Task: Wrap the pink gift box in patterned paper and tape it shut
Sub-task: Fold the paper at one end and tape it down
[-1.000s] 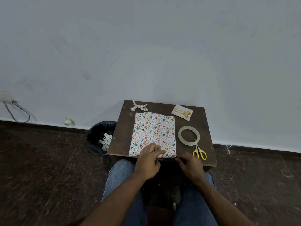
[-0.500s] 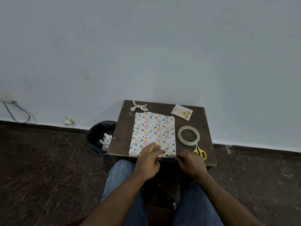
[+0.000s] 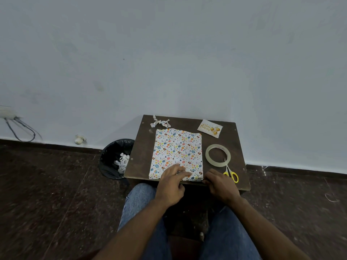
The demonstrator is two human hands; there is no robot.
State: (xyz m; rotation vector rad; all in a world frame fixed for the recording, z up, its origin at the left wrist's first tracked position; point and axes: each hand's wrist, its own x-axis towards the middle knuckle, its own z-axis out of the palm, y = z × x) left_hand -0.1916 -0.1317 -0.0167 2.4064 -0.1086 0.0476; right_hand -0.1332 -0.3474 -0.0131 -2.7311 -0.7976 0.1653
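Note:
The gift box (image 3: 177,150) lies flat on the small dark table (image 3: 142,145), covered all over in white paper with a colourful pattern; no pink shows. My left hand (image 3: 171,184) rests on the box's near end, fingers stretched across the paper. My right hand (image 3: 220,185) is at the box's near right corner, fingertips at the paper's edge; what they hold is hidden. A roll of clear tape (image 3: 217,155) lies just right of the box, with yellow-handled scissors (image 3: 231,174) in front of it, beside my right hand.
A birthday card (image 3: 210,128) lies at the table's back right and a paper bow (image 3: 160,123) at the back left. A black bin (image 3: 117,158) with paper scraps stands on the floor left of the table. My knees are under the near edge.
My right hand has crept slightly up towards the box's near right corner. My left hand and the box have stayed put.

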